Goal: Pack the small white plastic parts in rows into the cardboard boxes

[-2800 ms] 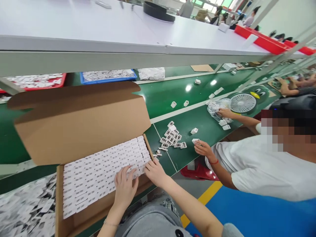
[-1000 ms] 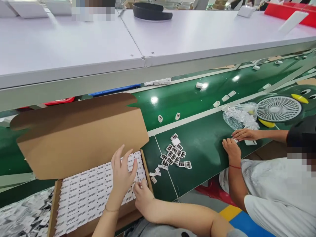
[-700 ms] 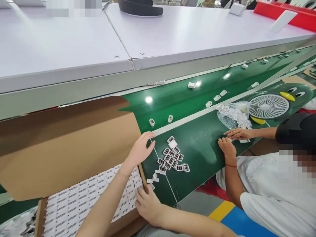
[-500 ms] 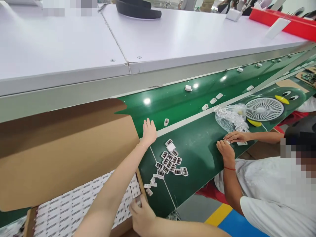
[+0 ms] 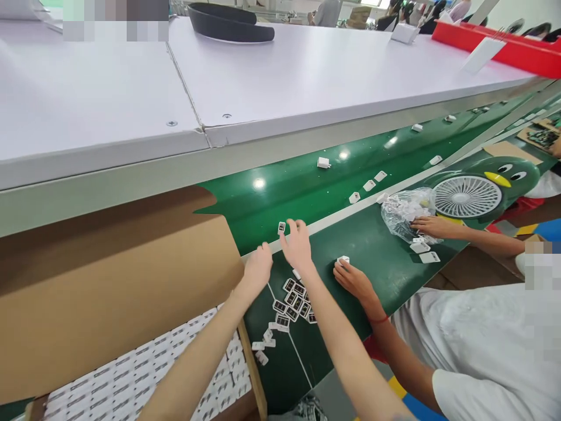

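Observation:
My left hand [image 5: 258, 267] is over the near edge of the green belt, its fingers curled together; whatever they hold, if anything, is hidden. Just right of it, my right hand [image 5: 298, 248] reaches across the belt's edge with fingers apart. A small white charger block [image 5: 281, 227] with a dark face lies on the belt beside my right fingertips. Below my hands, several more white charger blocks [image 5: 291, 298] are bunched on the green table, partly hidden by my right forearm. At lower left, an open cardboard box [image 5: 252, 365] holds rows of white blocks with printed sides.
At right, a co-worker's hand [image 5: 357, 280] touches a white block on the table; the other is at a clear plastic bag [image 5: 405, 210]. A penguin-shaped fan [image 5: 467, 196] stands beyond. A white shelf [image 5: 307, 76] overhangs the belt [image 5: 302, 187], which carries scattered blocks.
My right hand has moved from the box's edge up to the belt. My left hand has drawn back slightly and its fingers have curled. The co-worker's near hand has moved left with a block.

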Motion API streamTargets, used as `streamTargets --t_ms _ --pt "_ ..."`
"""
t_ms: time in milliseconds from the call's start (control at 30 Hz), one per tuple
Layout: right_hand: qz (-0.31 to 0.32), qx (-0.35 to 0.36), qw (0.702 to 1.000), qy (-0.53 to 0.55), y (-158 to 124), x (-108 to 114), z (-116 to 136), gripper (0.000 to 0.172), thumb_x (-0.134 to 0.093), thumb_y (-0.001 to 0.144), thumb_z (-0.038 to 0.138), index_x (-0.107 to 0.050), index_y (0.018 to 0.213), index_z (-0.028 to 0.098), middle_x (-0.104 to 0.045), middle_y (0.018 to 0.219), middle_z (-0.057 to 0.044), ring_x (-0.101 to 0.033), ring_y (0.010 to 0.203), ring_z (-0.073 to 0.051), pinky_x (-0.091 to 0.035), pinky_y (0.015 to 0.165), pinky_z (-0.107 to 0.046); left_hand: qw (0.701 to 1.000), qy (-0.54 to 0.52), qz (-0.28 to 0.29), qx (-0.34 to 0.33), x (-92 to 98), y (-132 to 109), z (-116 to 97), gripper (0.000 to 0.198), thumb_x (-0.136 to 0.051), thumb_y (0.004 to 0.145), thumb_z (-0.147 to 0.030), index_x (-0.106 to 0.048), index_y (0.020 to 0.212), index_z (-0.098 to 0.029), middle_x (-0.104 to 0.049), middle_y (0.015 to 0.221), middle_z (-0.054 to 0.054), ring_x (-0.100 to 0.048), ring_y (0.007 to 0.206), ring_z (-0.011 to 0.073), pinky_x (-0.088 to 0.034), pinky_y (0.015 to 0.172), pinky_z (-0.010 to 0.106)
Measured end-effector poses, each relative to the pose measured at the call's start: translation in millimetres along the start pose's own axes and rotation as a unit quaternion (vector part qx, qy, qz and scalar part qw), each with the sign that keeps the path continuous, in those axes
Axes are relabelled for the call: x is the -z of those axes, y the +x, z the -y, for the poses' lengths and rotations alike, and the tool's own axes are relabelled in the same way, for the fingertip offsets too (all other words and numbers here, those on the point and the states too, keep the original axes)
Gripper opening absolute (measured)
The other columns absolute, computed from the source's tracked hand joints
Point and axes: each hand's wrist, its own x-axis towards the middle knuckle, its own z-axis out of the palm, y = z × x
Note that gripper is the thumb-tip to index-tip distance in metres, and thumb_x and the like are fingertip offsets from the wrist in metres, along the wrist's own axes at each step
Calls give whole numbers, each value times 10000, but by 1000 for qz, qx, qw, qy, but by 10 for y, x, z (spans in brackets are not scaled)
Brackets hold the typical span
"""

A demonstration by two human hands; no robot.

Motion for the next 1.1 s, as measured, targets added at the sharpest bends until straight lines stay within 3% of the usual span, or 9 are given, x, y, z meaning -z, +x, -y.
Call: streamTargets --t_ms 100,233,367,467,567,633,733,867,1100 --pt "97 -39 994 -21 576 -266 -178 339 -517 785 222 -459 1110 148 -421 1131 -178 -446 992 -275 -395 791 -424 996 32 76 -31 -192 -537 -25 166 -419 804 -124 -492 952 -103 -553 847 124 -601 807 228 -467 688 330" --pt "151 -24 988 17 479 -345 -131 295 -436 789 138 -464 1082 156 -476 1048 -119 -512 818 -169 -435 719 -318 991 35 126 -2 -290 -966 15 227 -406 772 -45 -513 966 -95 -547 930 140 -597 834 220 -469 706 327" --pt "157 64 978 123 -451 189 -187 427 -408 812 195 -330 1232 203 -496 1077 -70 -527 834 -137 -446 746 -274 996 -46 53 -64 -179 -1374 -19 349 -334 795 -38 -450 1103 -156 -490 1113 113 -564 943 182 -447 808 296" --pt "171 63 976 122 -1441 485 -391 371 -432 778 150 -438 1140 233 -500 1110 -57 -486 1019 -181 -411 876 -334 989 -57 89 -103 -327 -1728 -162 385 -328 789 -28 -452 1121 -180 -518 1085 99 -580 911 188 -461 778 301" --pt "177 29 980 83 -2235 358 -612 451 -411 734 55 -477 1146 225 -505 1114 -74 -474 1051 -188 -402 910 -354 983 12 153 -97 -731 -1930 -377 359 -326 775 7 -516 1056 -112 -580 936 134 -610 828 227 -491 681 323" --pt "167 21 984 54 -2503 165 -688 499 -393 727 27 -474 1183 212 -518 1103 -88 -482 1038 -190 -413 902 -364 983 36 151 -98 -996 -1953 -499 334 -308 785 16 -551 996 -73 -590 896 162 -616 830 238 -498 672 322" --pt "145 56 988 11 -2571 38 -634 562 -390 723 17 -437 1242 228 -494 1171 -92 -448 1095 -199 -405 917 -387 985 30 129 -110 -1205 -1944 -575 333 -299 793 17 -557 989 -57 -580 935 188 -620 842 236 -505 691 322" --pt "91 89 990 -60 -2393 152 -380 465 -357 746 -2 -517 1138 190 -477 1216 -86 -404 1147 -174 -365 960 -347 986 13 116 -120 -1227 -2062 -504 413 -360 766 12 -448 1160 -72 -477 1139 230 -634 792 238 -519 650 346" --pt "195 131 946 -224 -2019 -245 -201 186 -456 787 63 -585 906 123 -614 881 -109 -562 878 -198 -445 778 -330 989 -18 124 -74 -1300 -2329 -402 501 -408 707 34 -398 1182 -123 -432 1213 193 -633 827 228 -511 683 321"
